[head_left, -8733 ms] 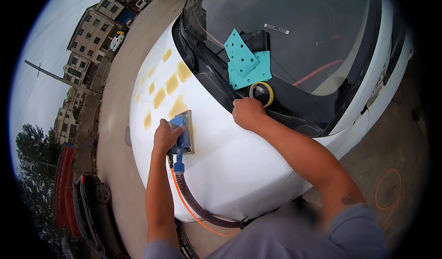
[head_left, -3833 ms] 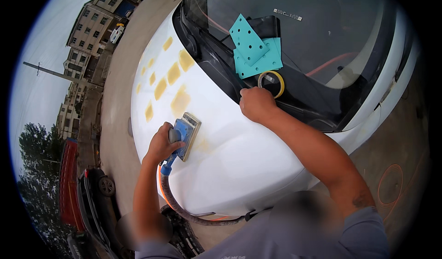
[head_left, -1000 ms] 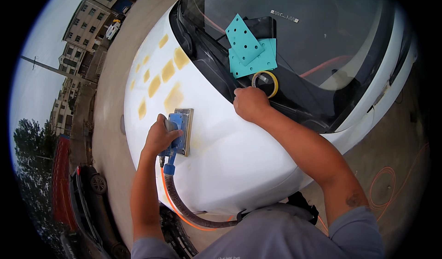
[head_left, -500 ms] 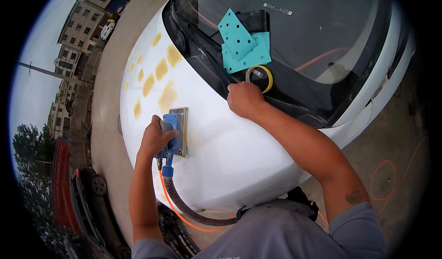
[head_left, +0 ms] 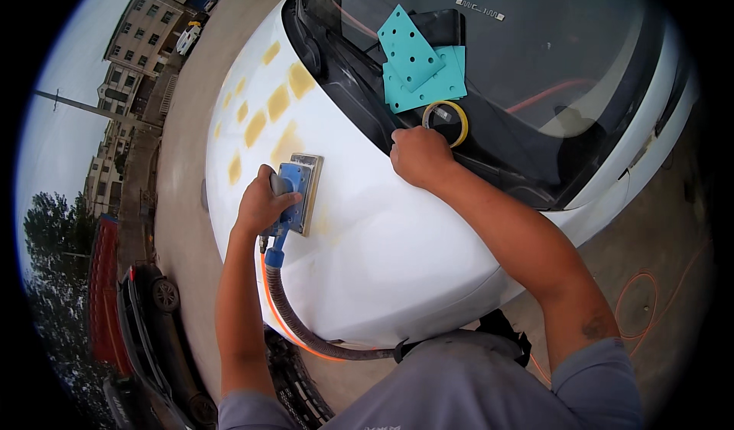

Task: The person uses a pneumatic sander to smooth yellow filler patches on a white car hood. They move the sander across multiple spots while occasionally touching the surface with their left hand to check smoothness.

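Note:
My left hand [head_left: 261, 204] grips a blue rectangular power sander [head_left: 297, 191] pressed flat on the white car hood [head_left: 397, 239], beside yellow filler patches [head_left: 267, 116]. A grey hose with an orange line [head_left: 306, 331] runs from the sander's handle down off the hood's front edge. My right hand [head_left: 417, 155] rests fingers curled on the hood's rear edge near the windshield base, holding nothing. Just beyond it lies a roll of yellow tape [head_left: 446, 122].
Teal perforated sanding sheets [head_left: 419, 67] lie on the windshield [head_left: 550, 40] over a black block. An orange hose [head_left: 642, 315] coils on the concrete at right. A dark car [head_left: 153, 331] is parked at lower left; buildings stand far left.
The sander has slid back and forth over the hood near the filler patches, now a little farther toward the windshield. My right hand has stayed braced at the hood's rear edge.

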The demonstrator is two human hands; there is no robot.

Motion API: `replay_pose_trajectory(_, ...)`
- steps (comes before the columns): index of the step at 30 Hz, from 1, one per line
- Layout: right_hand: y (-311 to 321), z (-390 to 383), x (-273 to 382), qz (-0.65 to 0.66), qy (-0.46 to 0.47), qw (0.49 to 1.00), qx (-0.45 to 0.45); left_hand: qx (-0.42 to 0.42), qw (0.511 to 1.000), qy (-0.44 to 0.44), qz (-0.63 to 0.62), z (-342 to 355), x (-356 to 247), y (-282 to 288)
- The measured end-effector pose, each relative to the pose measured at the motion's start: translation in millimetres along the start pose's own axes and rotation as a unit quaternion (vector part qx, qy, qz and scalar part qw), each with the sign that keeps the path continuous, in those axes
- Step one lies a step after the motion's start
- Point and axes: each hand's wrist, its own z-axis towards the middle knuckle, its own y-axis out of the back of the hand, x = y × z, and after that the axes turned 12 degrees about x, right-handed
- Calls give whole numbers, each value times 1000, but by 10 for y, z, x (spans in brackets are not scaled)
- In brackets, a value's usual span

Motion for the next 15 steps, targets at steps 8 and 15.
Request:
replay_pose_trajectory(8, -3, -1, 34, 8, 4, 1000, 2, -12, 1000, 22, -9, 361, 235, 168)
replay_pose_trajectory(15, -36, 3, -34, 5, 2, 1000, -14, -6, 1000, -11, -13, 221, 37, 54)
